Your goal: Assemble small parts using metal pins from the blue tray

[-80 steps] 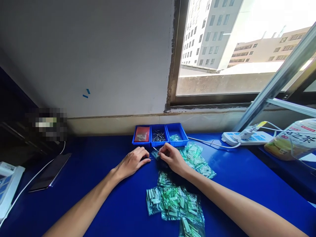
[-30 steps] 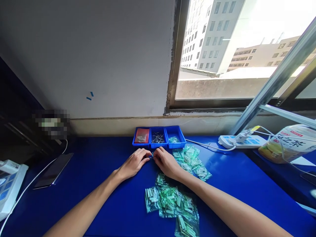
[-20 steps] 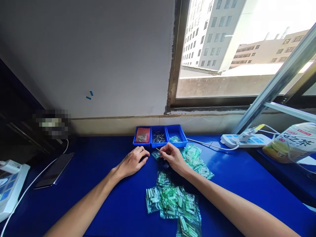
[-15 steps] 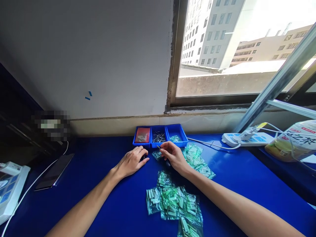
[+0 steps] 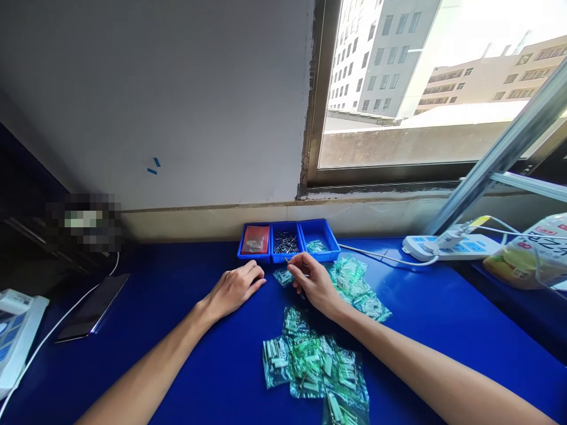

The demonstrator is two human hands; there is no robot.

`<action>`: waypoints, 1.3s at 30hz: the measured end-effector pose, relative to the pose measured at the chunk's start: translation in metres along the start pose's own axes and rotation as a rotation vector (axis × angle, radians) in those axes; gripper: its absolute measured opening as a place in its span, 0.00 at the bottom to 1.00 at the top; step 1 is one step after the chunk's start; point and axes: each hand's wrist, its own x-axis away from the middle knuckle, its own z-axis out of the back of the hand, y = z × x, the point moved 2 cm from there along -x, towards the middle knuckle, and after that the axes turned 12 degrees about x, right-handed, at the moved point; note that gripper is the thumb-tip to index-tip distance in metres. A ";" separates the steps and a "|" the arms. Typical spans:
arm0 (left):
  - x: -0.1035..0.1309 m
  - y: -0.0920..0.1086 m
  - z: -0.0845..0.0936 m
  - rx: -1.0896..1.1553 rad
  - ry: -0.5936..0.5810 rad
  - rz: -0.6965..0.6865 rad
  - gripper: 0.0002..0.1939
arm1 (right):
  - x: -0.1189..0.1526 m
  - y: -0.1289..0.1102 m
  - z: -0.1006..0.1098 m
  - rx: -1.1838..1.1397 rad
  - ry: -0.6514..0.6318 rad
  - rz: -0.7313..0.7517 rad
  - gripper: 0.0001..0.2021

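Note:
My right hand (image 5: pixel 313 283) pinches a small thin screw (image 5: pixel 287 260) between thumb and fingertips, just in front of the blue bins. My left hand (image 5: pixel 237 288) rests on the blue table with thumb and fingers drawn together; whatever they hold is hidden. The middle bin (image 5: pixel 275 258) contains many loose dark screws. Beside my right fingertips lies a small clear bag (image 5: pixel 282 276) of parts. More greenish clear bags (image 5: pixel 349 276) are piled right of that hand, and another heap of filled bags (image 5: pixel 305 360) lies between my forearms.
The left bin (image 5: pixel 241 251) holds a red packet, the right bin (image 5: pixel 334 245) some clear bags. A phone (image 5: pixel 93 308) lies at left by a white cable. A power strip (image 5: pixel 481 247), a metal frame (image 5: pixel 481 162) and a food package (image 5: pixel 527 254) stand at right.
My left thumb has closed up toward the fingers, and the dark gap between them no longer shows. My right hand keeps its pinch, shifted slightly right in view.

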 end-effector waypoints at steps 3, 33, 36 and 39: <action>0.001 0.001 -0.001 0.064 -0.003 -0.031 0.09 | -0.001 0.000 0.001 -0.017 -0.009 -0.030 0.18; 0.001 0.007 0.000 0.006 -0.053 -0.086 0.11 | 0.002 -0.006 -0.016 0.773 -0.169 0.419 0.04; 0.001 0.002 0.001 -0.086 -0.040 -0.040 0.15 | 0.002 -0.008 -0.013 0.674 -0.097 0.376 0.03; 0.001 -0.002 0.002 -0.207 -0.059 0.025 0.18 | 0.000 -0.004 -0.010 0.509 -0.079 0.236 0.03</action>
